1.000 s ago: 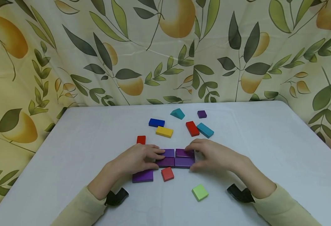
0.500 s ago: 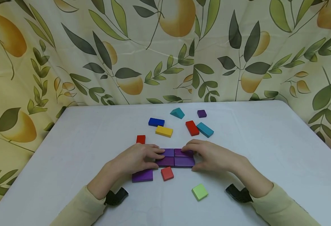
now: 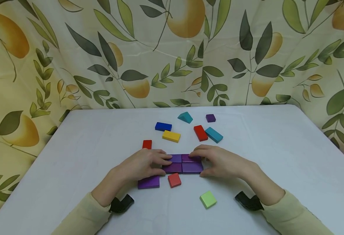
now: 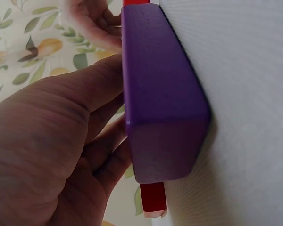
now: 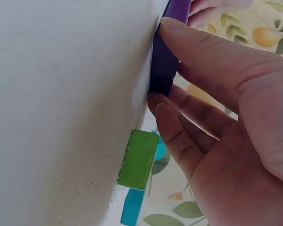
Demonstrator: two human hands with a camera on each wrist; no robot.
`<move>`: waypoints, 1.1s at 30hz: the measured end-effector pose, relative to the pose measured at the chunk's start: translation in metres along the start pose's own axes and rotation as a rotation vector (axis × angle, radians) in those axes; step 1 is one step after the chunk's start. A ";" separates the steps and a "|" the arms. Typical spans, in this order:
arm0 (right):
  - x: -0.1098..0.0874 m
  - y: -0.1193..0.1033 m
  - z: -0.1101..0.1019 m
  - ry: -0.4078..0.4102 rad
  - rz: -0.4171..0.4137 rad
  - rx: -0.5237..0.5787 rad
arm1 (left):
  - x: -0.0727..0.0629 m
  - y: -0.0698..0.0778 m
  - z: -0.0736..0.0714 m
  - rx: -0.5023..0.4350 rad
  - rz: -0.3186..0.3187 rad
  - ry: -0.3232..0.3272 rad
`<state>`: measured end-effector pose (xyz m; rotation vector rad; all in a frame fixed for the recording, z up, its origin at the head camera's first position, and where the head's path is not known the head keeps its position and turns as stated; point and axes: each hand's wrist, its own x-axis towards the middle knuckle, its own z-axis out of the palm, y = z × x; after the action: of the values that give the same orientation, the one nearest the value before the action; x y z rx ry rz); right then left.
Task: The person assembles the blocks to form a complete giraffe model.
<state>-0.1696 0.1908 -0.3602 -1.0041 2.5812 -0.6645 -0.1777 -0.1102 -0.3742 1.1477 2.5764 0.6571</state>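
Several flat purple blocks lie together as a two-row rectangle in the middle of the table in the head view. At its left end my left hand grips the blocks, thumb at the near edge and fingers over the top. My right hand holds the opposite end, thumb at the near right corner and fingertips on the far block. Below my left hand lies a separate purple block, large in the left wrist view. A red block sits just in front of the rectangle. The covered ends of the blocks are hidden.
Farther back lie a yellow block, a dark blue block, a red block, teal pieces and a small purple block. A light green block is nearer. The right wrist view shows a green block beside my fingers.
My right hand has shifted slightly left, and the thin gap between the two far-row purple blocks has closed. My left hand stays where it was.
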 end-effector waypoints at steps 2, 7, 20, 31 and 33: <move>0.000 0.000 0.000 0.000 -0.002 0.000 | 0.000 0.000 0.000 0.001 0.001 0.000; 0.000 0.000 0.000 0.006 -0.007 -0.010 | 0.000 0.000 0.000 0.001 0.008 0.007; 0.000 -0.002 0.000 0.008 0.003 -0.026 | 0.000 -0.001 -0.002 -0.005 0.002 -0.008; -0.001 -0.003 -0.005 0.044 0.048 0.001 | -0.001 0.001 -0.003 -0.020 0.003 0.009; -0.001 -0.002 -0.008 0.065 0.062 0.008 | -0.001 0.001 -0.003 -0.025 0.001 0.009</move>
<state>-0.1715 0.1929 -0.3525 -0.9101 2.6517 -0.7021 -0.1777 -0.1114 -0.3714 1.1410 2.5679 0.6938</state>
